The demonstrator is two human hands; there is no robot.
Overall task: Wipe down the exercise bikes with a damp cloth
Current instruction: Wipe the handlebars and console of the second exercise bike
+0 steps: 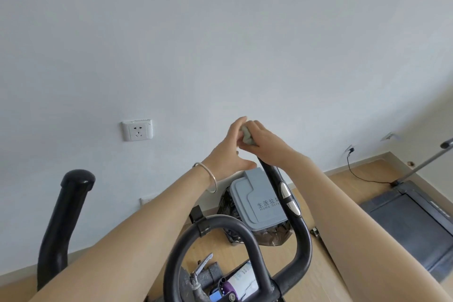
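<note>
Closest to me, below my fingers, is one black tubular exercise bike (220, 221). It has a single looped handlebar, and one white-and-purple bottle (241, 279) is tucked in the frame. Two upright grips rise from the bike: the left black grip (77, 179), well off to the left of my fingers, and the right black grip (272, 174) directly under them. The right one carries two silver sensor pads (285, 190).

At the tip of that right grip, my right hand (263, 141) has its fingers curled round the one pale grey-green cloth (247, 136), pressing it onto the end. My left hand (226, 152) is open with straight fingers against the cloth's left side and its thumb spread; one silver bangle (212, 176) sits on that wrist.

I judge the wiping to be under way on this grip end. I can't tell which surfaces have already been wiped. The sensor pads, loop, left grip, frame and any other bikes look likely to remain, and no second bike is in view.

Beyond and below my fingers stands one grey lidded bin (257, 200) with a black liner. To the right lies one dark treadmill (416, 216). On the wall left of my fingers is one white socket (137, 130).
</note>
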